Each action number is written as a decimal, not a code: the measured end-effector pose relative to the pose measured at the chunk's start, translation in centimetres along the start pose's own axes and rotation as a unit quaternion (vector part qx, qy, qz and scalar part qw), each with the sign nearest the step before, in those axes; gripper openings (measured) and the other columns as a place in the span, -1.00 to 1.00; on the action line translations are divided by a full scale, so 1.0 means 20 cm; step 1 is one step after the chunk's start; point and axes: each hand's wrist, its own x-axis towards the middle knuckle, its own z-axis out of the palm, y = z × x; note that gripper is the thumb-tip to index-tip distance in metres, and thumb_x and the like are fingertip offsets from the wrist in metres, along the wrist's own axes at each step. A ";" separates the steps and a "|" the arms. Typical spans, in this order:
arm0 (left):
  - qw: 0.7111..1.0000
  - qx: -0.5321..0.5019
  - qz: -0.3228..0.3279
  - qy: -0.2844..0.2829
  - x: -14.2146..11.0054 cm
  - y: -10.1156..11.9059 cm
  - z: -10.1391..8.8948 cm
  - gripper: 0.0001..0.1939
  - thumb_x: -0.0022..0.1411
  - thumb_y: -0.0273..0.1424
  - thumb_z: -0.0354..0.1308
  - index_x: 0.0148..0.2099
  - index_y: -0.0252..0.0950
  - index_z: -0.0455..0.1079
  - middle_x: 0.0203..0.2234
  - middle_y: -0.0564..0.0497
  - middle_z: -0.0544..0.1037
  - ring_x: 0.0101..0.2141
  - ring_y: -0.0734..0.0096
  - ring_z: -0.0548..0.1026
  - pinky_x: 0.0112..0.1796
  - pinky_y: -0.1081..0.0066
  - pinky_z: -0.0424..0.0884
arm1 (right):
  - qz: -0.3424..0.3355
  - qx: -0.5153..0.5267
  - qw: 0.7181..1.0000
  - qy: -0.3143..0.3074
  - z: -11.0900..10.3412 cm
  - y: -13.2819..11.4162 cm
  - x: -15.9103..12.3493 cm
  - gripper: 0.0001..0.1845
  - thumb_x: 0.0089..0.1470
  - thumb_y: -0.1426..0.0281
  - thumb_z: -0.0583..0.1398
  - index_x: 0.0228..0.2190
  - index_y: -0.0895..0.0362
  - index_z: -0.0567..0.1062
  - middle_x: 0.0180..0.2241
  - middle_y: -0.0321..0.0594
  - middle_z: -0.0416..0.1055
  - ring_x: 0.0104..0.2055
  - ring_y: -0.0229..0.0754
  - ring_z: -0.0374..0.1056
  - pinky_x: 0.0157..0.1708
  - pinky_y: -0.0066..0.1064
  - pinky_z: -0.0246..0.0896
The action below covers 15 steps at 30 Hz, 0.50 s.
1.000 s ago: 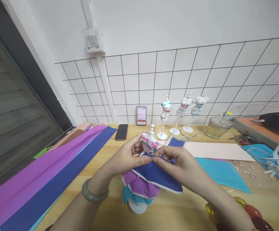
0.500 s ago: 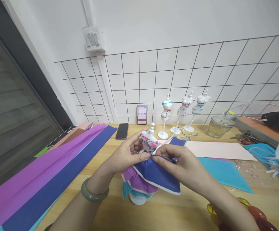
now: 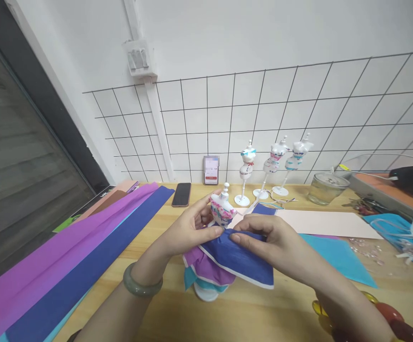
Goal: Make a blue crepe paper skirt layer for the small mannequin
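Observation:
A small white dress-form mannequin [image 3: 222,209] with a pink floral top stands upright in front of me. Round its waist hangs a layered skirt of purple paper [image 3: 208,267] over turquoise paper [image 3: 190,277]. My left hand [image 3: 195,225] wraps behind the mannequin, its thumb pressing a navy blue paper strip [image 3: 244,256] with a white edge against the waist. The strip's upper edge is pinched between thumb and fingers of my right hand [image 3: 263,235], just right of the waist. The strip fans out to the lower right over the purple layer.
Three more mannequins [image 3: 248,164] stand at the back near the wall. Long purple and navy paper sheets [image 3: 85,256] lie at left, beside a dark phone [image 3: 181,194]; another phone [image 3: 211,170] leans on the wall. At right are a glass [image 3: 327,187], pale paper [image 3: 327,223], turquoise paper [image 3: 342,259] and clear beads [image 3: 368,249].
My right hand has slid slightly to the right along the navy strip's upper edge, a little farther from my left thumb. The strip's free end has shifted right. My left hand keeps its hold.

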 end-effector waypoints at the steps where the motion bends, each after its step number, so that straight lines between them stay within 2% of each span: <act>1: 1.000 0.005 0.000 -0.004 0.00 0.00 0.00 -0.23 0.10 -0.43 0.23 0.29 -0.12 -0.03 0.10 -0.15 0.33 0.09 0.16 0.29 0.04 0.25 0.23 | -0.002 0.002 1.000 -0.007 0.00 0.00 0.00 -0.77 0.11 0.25 0.15 -0.43 0.12 0.52 -0.43 -0.26 0.45 -0.38 -0.24 0.32 -0.39 -0.46 0.21; 8: 0.999 0.028 0.008 -0.029 -0.01 -0.01 -0.02 -0.16 0.06 -0.44 0.26 0.30 -0.13 -0.08 0.14 -0.18 0.28 0.14 0.10 0.23 0.07 0.18 0.20 | -0.010 -0.014 1.000 -0.020 -0.01 0.01 -0.01 -0.77 0.12 0.24 0.14 -0.39 0.10 0.53 -0.39 -0.24 0.47 -0.35 -0.20 0.34 -0.35 -0.40 0.24; 15: 0.999 0.025 0.015 -0.023 0.00 -0.01 -0.01 -0.15 0.07 -0.46 0.25 0.31 -0.12 -0.10 0.15 -0.16 0.28 0.14 0.11 0.23 0.11 0.16 0.14 | -0.013 -0.021 0.999 -0.025 -0.01 0.00 -0.01 -0.77 0.13 0.24 0.13 -0.35 0.09 0.53 -0.36 -0.25 0.48 -0.31 -0.19 0.35 -0.33 -0.40 0.24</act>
